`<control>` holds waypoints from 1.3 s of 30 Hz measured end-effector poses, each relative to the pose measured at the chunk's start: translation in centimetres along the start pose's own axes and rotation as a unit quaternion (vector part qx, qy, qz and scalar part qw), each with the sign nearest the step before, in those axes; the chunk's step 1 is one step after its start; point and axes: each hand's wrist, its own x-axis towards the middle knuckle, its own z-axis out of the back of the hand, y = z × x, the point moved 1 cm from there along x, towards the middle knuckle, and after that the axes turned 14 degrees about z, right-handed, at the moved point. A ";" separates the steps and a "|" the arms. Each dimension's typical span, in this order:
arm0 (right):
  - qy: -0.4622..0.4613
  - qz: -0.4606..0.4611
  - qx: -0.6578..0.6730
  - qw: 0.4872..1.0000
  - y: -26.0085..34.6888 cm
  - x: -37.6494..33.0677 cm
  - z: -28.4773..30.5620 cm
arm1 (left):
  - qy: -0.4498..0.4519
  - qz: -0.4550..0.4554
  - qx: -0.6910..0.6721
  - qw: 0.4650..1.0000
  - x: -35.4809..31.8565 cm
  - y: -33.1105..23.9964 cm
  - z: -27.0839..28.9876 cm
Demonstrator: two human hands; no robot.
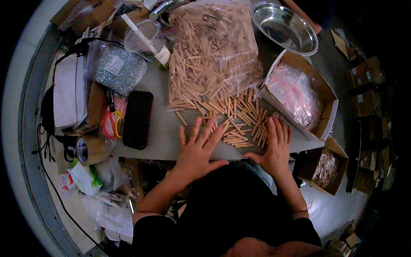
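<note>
A large clear plastic bag [209, 51] full of short wooden dowels lies on the grey table, and loose wooden dowels [239, 115] spill from its near end. My left hand [198, 150] rests at the left side of the loose dowels, fingers spread, its fingertips touching or just over them. My right hand [276, 147] is at the right side of the same pile, fingers stretched forward and thumb apart. Between the two hands a small group of dowels [236, 139] lies near the table's front edge. Neither hand grips anything that I can see.
Right of the pile stands a cardboard box [327, 100] of small plastic bags, with a steel bowl [284, 28] behind. A lower box [340, 171] holds filled packets. At left are a black case [137, 120], scissors [112, 124], a bag of screws [117, 70] and a tape roll [87, 150].
</note>
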 end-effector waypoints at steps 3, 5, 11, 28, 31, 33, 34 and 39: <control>0.005 -0.004 -0.011 1.000 0.3 0.7 0.4 | -0.034 0.038 -0.045 0.998 1.0 -0.2 0.4; 0.033 0.004 -0.031 0.999 0.6 1.3 0.6 | -0.020 0.031 -0.058 0.998 2.1 -0.6 0.4; -0.036 0.001 0.012 0.999 -0.1 0.7 0.3 | 0.013 -0.075 -0.035 0.996 3.0 -2.6 -0.3; -0.084 -0.061 0.053 0.993 -1.8 -3.4 0.8 | 0.048 -0.077 -0.014 0.996 3.9 -3.0 -0.4; -0.094 -0.052 0.066 0.992 -1.6 -3.1 1.2 | 0.045 -0.057 0.037 0.997 2.8 -2.2 -0.4; -0.111 -0.041 0.095 0.988 -1.6 -2.9 1.9 | 0.020 -0.019 0.042 0.999 2.0 -1.5 -0.7; -0.122 -0.033 0.118 0.985 -1.8 -3.1 2.3 | 0.007 0.001 0.044 0.999 1.6 -1.1 -0.8; -0.175 -0.057 -0.010 0.983 -6.4 -1.0 7.4 | -0.030 0.142 0.001 0.989 0.5 0.9 -0.8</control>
